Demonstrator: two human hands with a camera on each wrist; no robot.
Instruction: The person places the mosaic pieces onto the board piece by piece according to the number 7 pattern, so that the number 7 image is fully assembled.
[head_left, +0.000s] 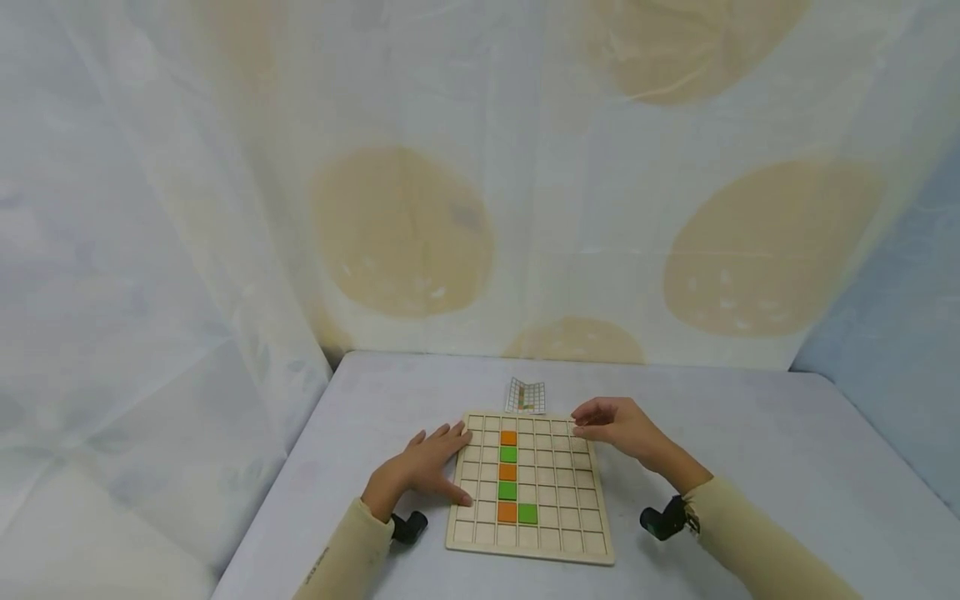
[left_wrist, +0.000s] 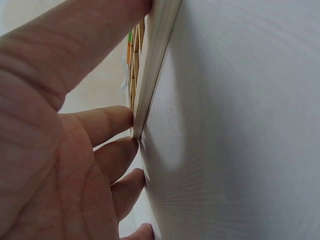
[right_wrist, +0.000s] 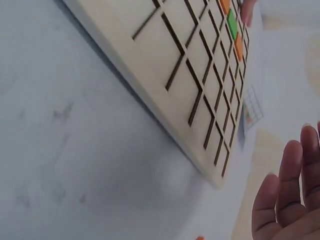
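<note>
Pale table point(head_left: 750, 433), left hand point(head_left: 420, 471) flat on wooden grid board point(head_left: 558, 546), right hand point(head_left: 618, 425) loosely open above, empty

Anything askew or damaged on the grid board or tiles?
Nothing stands out. The grid board lies flat, orange and green tiles sit in their cells. The left hand rests on its left edge; the right hand hovers by the far corner.

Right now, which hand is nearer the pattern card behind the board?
Right. The right hand hovers over the board's far right corner, just right of the card. The left hand rests on the board's left edge, farther back.
</note>
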